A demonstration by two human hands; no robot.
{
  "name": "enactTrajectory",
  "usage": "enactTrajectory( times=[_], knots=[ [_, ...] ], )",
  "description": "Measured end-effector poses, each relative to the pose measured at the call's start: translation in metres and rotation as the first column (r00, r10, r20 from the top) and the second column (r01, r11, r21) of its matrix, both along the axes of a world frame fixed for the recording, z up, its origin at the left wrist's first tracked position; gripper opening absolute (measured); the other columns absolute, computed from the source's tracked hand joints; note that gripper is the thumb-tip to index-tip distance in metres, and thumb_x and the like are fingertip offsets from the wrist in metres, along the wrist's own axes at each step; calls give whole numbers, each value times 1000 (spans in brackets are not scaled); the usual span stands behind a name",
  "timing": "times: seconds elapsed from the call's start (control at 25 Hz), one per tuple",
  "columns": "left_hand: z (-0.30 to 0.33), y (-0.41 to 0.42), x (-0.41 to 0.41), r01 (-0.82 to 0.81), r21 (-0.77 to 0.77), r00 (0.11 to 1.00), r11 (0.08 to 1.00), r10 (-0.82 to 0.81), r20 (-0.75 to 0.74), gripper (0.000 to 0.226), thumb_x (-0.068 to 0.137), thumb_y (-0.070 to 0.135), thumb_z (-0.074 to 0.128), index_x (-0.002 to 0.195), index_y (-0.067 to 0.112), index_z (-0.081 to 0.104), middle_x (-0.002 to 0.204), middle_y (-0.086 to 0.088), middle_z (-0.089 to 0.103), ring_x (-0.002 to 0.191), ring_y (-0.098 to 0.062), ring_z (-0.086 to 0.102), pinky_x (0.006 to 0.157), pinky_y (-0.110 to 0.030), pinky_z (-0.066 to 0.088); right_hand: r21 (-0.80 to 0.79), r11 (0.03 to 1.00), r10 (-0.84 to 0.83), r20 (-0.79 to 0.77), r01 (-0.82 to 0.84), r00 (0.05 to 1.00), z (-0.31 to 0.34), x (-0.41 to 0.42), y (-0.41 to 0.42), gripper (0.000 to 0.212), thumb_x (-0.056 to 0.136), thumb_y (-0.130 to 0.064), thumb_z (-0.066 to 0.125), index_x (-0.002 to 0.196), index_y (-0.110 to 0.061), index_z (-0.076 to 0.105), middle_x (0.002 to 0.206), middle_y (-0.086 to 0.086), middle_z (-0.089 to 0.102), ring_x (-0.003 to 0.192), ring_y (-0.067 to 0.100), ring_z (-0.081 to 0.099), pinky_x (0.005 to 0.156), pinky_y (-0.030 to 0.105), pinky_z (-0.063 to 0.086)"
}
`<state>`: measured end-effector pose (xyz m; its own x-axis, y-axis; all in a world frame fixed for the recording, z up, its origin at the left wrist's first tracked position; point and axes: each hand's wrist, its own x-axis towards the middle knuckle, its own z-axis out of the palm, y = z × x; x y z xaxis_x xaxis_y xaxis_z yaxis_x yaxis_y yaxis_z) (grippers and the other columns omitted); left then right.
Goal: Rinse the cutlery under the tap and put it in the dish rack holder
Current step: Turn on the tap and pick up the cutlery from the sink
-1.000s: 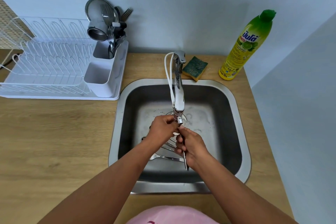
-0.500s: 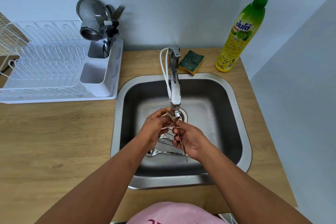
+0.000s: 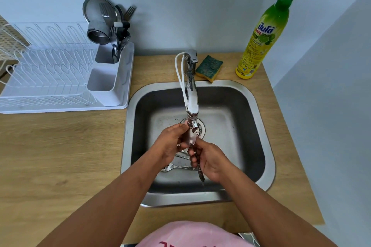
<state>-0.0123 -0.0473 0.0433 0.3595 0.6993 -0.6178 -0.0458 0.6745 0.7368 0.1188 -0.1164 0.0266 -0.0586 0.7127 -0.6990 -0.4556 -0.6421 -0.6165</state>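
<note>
Under the tap spout (image 3: pixel 192 104) I hold a spoon (image 3: pixel 191 136) upright over the steel sink (image 3: pixel 261 126). My right hand (image 3: pixel 208 161) grips its dark handle, whose end pokes out below the palm. My left hand (image 3: pixel 170 143) wraps its fingers around the spoon's bowl just under the nozzle. More cutlery (image 3: pixel 176 166) lies on the sink floor beneath my hands. The white dish rack (image 3: pixel 50 78) stands at the left, with its cutlery holder (image 3: pixel 108 70) on the sink side; the far compartment holds forks, spoons and a metal cup.
A green and yellow sponge (image 3: pixel 209 67) lies behind the sink beside the tap base. A yellow dish soap bottle (image 3: pixel 261 40) stands at the back right. A strainer (image 3: pixel 98 9) leans on the wall behind the holder. A wall closes off the right side.
The spoon's bowl now shows between my hands under the nozzle, where my left fingers have slid over it. Both hands stay under the tap; the head camera shifted slightly.
</note>
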Motion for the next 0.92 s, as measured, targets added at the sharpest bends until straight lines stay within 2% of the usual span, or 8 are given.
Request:
enactTrajectory(
  times=[0.08, 0.16, 0.24, 0.36, 0.52, 0.64, 0.72, 0.92],
  knots=[
    [1, 1, 3, -26, -21, 1000, 999, 26, 9, 20, 102, 16, 54, 107, 5, 69, 84, -12, 73, 59, -17, 59, 62, -28, 50, -29, 999, -13, 39, 14, 999, 1, 0, 1, 35, 94, -43, 66, 76, -17, 79, 63, -1, 55, 52, 11, 47, 52, 25, 40],
    [0, 0, 6, -17, -8, 1000, 1000, 17, -1, 20, 100, 14, 57, 110, 7, 72, 99, -14, 79, 81, -21, 69, 78, -34, 53, -53, 996, -58, 147, 66, 987, 1, 0, 2, 25, 93, -34, 71, 78, -15, 72, 62, 0, 59, 52, 13, 54, 51, 25, 46],
    [-3, -3, 6, 47, 98, 996, 994, -40, -75, 18, 95, 15, 66, 108, 12, 78, 110, -15, 79, 93, -23, 72, 89, -40, 54, -46, 994, -91, 218, 104, 972, 2, -1, 2, 21, 94, -27, 71, 82, -11, 64, 63, 3, 64, 50, 15, 61, 48, 27, 49],
    [-9, -6, 4, 70, 273, 982, 959, -18, -189, 18, 92, 5, 69, 102, 15, 80, 102, -12, 82, 101, -27, 76, 95, -41, 58, 7, 995, -98, 231, 99, 968, 4, -6, 0, 12, 97, -17, 67, 87, -10, 63, 69, 6, 70, 41, 13, 53, 39, 22, 39],
    [-11, -3, 4, 80, 352, 959, 932, 24, -283, 17, 97, 17, 66, 100, 20, 82, 88, 7, 83, 76, -4, 74, 71, -19, 56, -24, 997, -60, 207, 67, 976, 9, -5, -3, 9, 99, -13, 61, 93, -8, 66, 61, 5, 71, 34, 10, 40, 34, 16, 27],
    [-10, -1, 4, 101, 236, 983, 966, -61, -171, 18, 100, 14, 62, 105, 17, 79, 97, -4, 83, 86, -20, 77, 70, -27, 60, -43, 995, -88, 150, 95, 985, 12, -6, -2, 8, 98, -8, 60, 96, -6, 67, 65, 10, 74, 36, 13, 50, 35, 18, 37],
    [-9, -3, 3, 157, 199, 987, 967, -145, -72, 19, 97, 5, 64, 102, 18, 77, 99, -7, 82, 85, -20, 77, 70, -27, 60, -19, 989, -147, 92, 150, 985, 13, -5, 1, 12, 96, 1, 57, 96, -4, 68, 67, 12, 74, 44, 16, 61, 40, 24, 49],
    [-3, 0, 6, 102, 325, 982, 940, -43, -182, 15, 94, 7, 68, 99, 14, 81, 89, -1, 82, 79, -14, 75, 71, -23, 56, 27, 987, -159, 85, 157, 984, 9, 2, 9, 11, 98, -8, 62, 92, -9, 72, 83, 11, 80, 72, 21, 75, 64, 30, 57]
  ],
)
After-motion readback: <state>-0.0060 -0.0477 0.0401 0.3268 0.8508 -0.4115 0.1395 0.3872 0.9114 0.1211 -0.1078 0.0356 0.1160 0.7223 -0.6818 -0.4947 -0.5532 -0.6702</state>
